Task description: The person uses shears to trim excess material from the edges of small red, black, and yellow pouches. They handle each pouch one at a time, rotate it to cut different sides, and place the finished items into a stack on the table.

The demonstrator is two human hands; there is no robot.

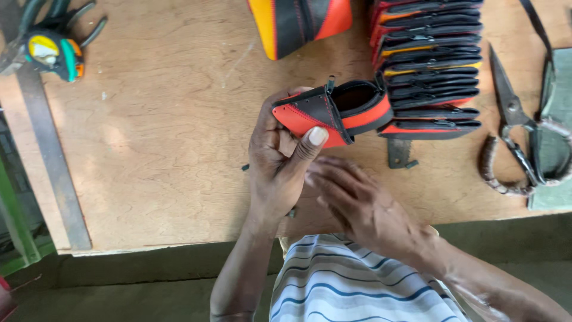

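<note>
My left hand (pixel 277 164) grips a small red and black shoe upper (pixel 336 110), thumb pressed on its red side, holding it above the wooden table (pixel 155 137). My right hand (pixel 357 203) hovers just below and to the right of the left hand, blurred, fingers spread, holding nothing. A stack of similar black, red and yellow shoe uppers (pixel 432 65) lies right behind the held piece.
Large metal scissors (pixel 512 128) with wrapped handles lie at the right edge beside a grey slab (pixel 557 149). A tape measure (pixel 53 50) and pliers sit at the far left. Another red, yellow and black piece (pixel 298 24) lies at the top. A metal strip (pixel 47 149) runs along the left.
</note>
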